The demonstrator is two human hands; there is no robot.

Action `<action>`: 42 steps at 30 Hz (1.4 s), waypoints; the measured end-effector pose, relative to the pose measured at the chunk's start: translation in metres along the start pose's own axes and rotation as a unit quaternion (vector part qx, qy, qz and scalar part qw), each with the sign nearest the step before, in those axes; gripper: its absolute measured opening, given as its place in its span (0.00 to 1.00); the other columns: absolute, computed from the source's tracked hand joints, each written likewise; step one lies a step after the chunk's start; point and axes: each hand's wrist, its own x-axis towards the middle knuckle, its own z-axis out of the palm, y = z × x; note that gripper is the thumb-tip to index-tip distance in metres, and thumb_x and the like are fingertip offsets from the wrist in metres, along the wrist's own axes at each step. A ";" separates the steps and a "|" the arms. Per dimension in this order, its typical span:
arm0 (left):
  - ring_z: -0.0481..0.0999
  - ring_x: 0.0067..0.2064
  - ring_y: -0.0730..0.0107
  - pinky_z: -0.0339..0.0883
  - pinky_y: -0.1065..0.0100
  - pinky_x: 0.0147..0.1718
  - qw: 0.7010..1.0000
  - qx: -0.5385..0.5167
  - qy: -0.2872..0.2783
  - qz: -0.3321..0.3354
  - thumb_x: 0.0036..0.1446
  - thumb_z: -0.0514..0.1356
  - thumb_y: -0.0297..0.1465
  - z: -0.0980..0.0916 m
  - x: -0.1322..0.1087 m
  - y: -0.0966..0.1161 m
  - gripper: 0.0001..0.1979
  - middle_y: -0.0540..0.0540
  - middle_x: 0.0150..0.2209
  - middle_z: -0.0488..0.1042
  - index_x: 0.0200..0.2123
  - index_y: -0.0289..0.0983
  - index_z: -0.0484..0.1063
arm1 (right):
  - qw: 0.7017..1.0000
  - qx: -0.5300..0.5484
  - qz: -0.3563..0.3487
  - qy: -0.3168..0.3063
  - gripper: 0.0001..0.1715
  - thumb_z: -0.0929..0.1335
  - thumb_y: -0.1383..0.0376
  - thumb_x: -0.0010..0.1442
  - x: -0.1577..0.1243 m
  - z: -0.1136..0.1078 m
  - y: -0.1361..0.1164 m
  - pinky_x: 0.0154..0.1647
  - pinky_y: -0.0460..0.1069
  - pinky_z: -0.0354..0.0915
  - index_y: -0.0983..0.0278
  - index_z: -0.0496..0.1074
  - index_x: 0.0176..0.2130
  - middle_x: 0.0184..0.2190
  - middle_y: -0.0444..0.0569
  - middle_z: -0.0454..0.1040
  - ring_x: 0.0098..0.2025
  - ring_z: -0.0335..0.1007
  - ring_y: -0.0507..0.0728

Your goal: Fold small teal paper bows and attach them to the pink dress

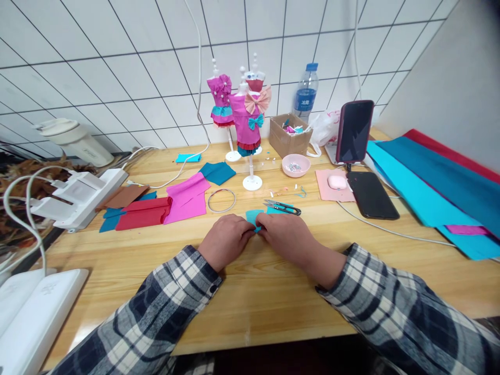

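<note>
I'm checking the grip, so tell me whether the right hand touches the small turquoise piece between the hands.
Touching. The head view shows the right hand pinching the small turquoise piece with its fingertips.

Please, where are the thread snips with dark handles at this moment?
In the head view, the thread snips lie just beyond the right hand, partly over a flat turquoise piece and to the right of the thin metal ring.
</note>
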 end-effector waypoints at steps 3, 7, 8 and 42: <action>0.75 0.37 0.62 0.67 0.62 0.37 1.000 -0.003 0.003 0.001 0.61 0.54 0.30 0.000 0.000 0.001 0.11 0.45 0.32 0.78 0.38 0.39 0.78 | 1.000 0.011 -0.012 -0.014 0.08 0.61 0.66 0.64 0.001 0.003 0.002 0.26 0.49 0.47 0.60 0.70 0.36 0.31 0.46 0.75 0.33 0.69 0.54; 0.74 0.39 0.62 0.66 0.61 0.41 0.999 -0.012 0.022 0.025 0.61 0.54 0.29 -0.002 0.001 0.002 0.11 0.44 0.35 0.77 0.37 0.39 0.78 | 0.999 0.001 -0.027 -0.019 0.12 0.61 0.65 0.65 0.001 0.009 0.004 0.28 0.49 0.48 0.62 0.71 0.33 0.31 0.48 0.73 0.35 0.68 0.55; 0.74 0.40 0.62 0.66 0.61 0.41 0.999 -0.015 0.023 0.031 0.61 0.54 0.29 -0.002 0.002 0.002 0.11 0.44 0.36 0.77 0.37 0.39 0.78 | 0.999 -0.002 -0.031 -0.016 0.12 0.61 0.65 0.65 0.001 0.009 0.005 0.28 0.49 0.48 0.62 0.71 0.33 0.31 0.48 0.73 0.35 0.68 0.55; 0.74 0.38 0.63 0.64 0.61 0.39 1.000 -0.003 0.003 0.004 0.63 0.53 0.29 -0.006 0.001 0.001 0.13 0.45 0.32 0.77 0.37 0.40 0.78 | 0.999 -0.002 -0.032 -0.034 0.13 0.60 0.67 0.65 0.004 0.008 0.003 0.31 0.48 0.56 0.63 0.72 0.33 0.31 0.49 0.72 0.36 0.68 0.56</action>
